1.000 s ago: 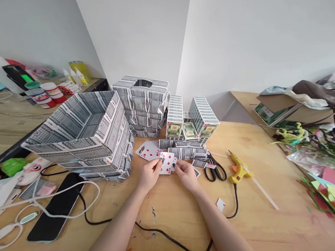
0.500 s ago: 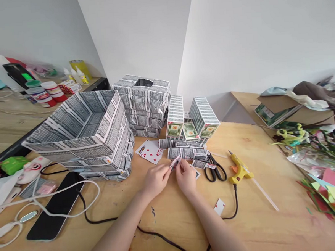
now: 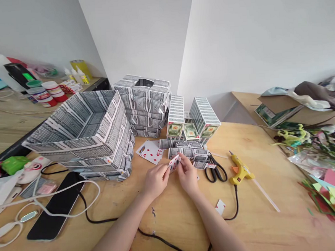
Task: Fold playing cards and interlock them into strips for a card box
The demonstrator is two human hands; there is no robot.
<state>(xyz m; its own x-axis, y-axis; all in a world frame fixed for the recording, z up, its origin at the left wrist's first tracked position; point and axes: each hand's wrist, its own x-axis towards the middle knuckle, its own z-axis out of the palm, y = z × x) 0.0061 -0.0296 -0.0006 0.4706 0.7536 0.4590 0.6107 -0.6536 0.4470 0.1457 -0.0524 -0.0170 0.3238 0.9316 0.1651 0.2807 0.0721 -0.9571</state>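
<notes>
Between the left hand and the right hand, a playing card is held up at a tilt above the desk. Both hands grasp it, the left pinching its near end with thumb and finger, the right its far end. It should be very light, thin and springy, somewhat slick on its faces and quick to crease, so a gentle pinch near the ends, clear of the middle, seems the best hold.

Fingers cover both ends of it, and whether it is one layer or several, or already folded, cannot be told. Just past the right hand's fingertips, the folded cards overlap so much that they cannot be counted. To that hand's right, the scissors show their handles, the blades mostly covered. Beside its outer edge only a sliver of another card peeks out.
</notes>
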